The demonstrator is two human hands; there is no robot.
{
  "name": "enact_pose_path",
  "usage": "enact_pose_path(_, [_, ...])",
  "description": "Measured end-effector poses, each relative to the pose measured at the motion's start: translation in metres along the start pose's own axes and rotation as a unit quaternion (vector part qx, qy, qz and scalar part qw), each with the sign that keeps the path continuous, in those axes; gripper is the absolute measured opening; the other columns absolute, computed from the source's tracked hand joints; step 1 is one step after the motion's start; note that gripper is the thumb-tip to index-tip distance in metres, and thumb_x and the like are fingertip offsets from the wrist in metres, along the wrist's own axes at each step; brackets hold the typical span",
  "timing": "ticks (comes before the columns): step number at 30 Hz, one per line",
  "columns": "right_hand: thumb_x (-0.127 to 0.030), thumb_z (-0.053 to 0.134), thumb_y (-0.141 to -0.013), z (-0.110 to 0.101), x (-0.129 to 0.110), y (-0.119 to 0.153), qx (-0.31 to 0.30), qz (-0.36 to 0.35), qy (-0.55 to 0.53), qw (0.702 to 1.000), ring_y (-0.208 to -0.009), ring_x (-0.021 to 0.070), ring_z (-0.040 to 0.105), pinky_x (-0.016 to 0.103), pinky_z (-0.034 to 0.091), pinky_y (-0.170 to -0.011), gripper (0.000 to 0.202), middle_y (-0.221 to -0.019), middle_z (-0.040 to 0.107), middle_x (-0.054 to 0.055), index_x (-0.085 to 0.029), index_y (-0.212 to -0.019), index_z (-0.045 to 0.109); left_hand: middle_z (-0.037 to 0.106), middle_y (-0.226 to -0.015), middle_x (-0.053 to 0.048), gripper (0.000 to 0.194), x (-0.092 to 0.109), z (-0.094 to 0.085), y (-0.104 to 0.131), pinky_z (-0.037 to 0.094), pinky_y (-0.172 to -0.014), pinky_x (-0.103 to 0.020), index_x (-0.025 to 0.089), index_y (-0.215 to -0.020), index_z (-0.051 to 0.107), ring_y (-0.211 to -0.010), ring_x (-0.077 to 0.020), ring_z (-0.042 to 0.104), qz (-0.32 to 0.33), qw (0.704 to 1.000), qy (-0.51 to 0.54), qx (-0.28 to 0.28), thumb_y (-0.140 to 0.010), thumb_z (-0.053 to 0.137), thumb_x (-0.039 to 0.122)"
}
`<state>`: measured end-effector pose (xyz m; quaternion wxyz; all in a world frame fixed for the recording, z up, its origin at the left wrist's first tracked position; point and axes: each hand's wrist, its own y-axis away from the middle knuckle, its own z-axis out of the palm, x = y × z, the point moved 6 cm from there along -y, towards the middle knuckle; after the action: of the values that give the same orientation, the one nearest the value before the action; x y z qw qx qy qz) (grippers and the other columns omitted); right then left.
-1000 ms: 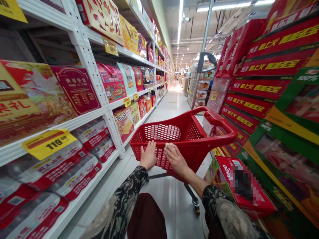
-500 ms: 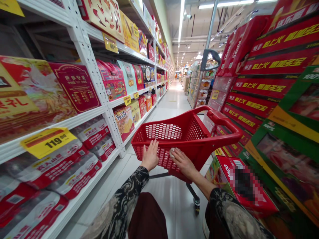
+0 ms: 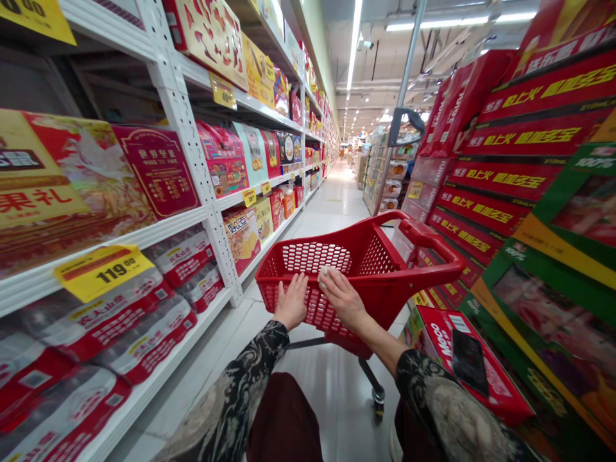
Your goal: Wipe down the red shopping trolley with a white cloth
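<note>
A red plastic shopping cart stands crosswise before me, its perforated basket facing me and its handle to the right. My left hand rests against the near side wall below the rim, fingers stretched out and holding nothing. Under the fingertips of my right hand is a small folded white cloth, pressed on the basket's near rim. Most of the cloth is hidden by the fingers. I see nothing inside the visible part of the basket.
White shelves with gift boxes and packs of bottled water line the left. On the right rise stacked red drink cartons and green boxes. A black phone lies on a red box near my right arm.
My right hand has slid up and slightly left with the cloth, from the side wall to the rim. My left hand stays nearly in place on the cart.
</note>
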<state>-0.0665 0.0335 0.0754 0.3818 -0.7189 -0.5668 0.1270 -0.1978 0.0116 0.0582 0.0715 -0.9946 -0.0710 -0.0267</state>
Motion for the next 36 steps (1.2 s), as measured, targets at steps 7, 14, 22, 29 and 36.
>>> enact_pose_path(7, [-0.012,0.049,-0.083,0.057,-0.025,0.04,-0.103,-0.037,-0.016,0.994,-0.129,0.0267,0.031,0.048,0.032,-0.105,0.033,-0.129,0.05,0.011,-0.01,-0.115,0.056,0.016,-0.148,-0.006,0.069,-0.005,0.005,-0.001,0.011,-0.107,-0.056,0.013,-0.138,0.019,-0.136,-0.0194,0.012,0.016,1.0,0.004,0.012,-0.071,0.033,0.01])
enact_pose_path(14, [-0.012,0.043,-0.088,0.036,-0.032,0.022,-0.053,-0.077,-0.056,0.994,-0.133,0.0247,0.021,0.047,0.032,-0.105,0.029,-0.131,0.048,0.009,-0.012,-0.113,0.057,0.016,-0.148,-0.007,0.069,-0.017,0.003,-0.001,0.011,-0.108,-0.054,0.015,-0.138,0.021,-0.136,-0.0203,0.011,0.016,0.999,0.004,0.029,-0.07,0.037,0.011])
enact_pose_path(22, [-0.012,0.044,-0.087,0.055,-0.025,0.006,-0.059,-0.051,-0.025,0.997,-0.131,0.0265,0.027,0.049,0.032,-0.105,0.029,-0.133,0.046,0.009,-0.012,-0.113,0.057,0.015,-0.148,-0.01,0.074,-0.046,0.006,0.002,0.012,-0.107,-0.056,0.012,-0.138,0.019,-0.136,-0.0224,0.011,-0.058,0.998,-0.009,-0.002,-0.066,0.037,0.008])
enact_pose_path(29, [-0.013,0.043,-0.088,0.082,-0.049,0.033,-0.102,-0.082,-0.069,0.989,-0.129,0.0234,0.031,0.047,0.035,-0.103,0.028,-0.127,0.052,0.01,-0.013,-0.111,0.058,0.016,-0.148,-0.009,0.073,-0.046,0.005,0.005,0.015,-0.107,-0.055,0.013,-0.138,0.018,-0.136,-0.0214,0.011,-0.028,1.0,-0.002,0.006,-0.068,0.036,0.008])
enact_pose_path(36, [-0.01,0.037,-0.088,0.051,-0.032,-0.031,-0.005,-0.028,-0.052,0.998,-0.134,0.0256,0.017,0.051,0.027,-0.107,0.032,-0.134,0.045,0.007,-0.013,-0.115,0.055,0.021,-0.147,-0.011,0.067,-0.076,0.002,0.009,0.015,-0.108,-0.053,0.01,-0.137,0.023,-0.135,-0.0206,0.017,-0.068,0.997,0.003,0.034,-0.071,0.033,0.008])
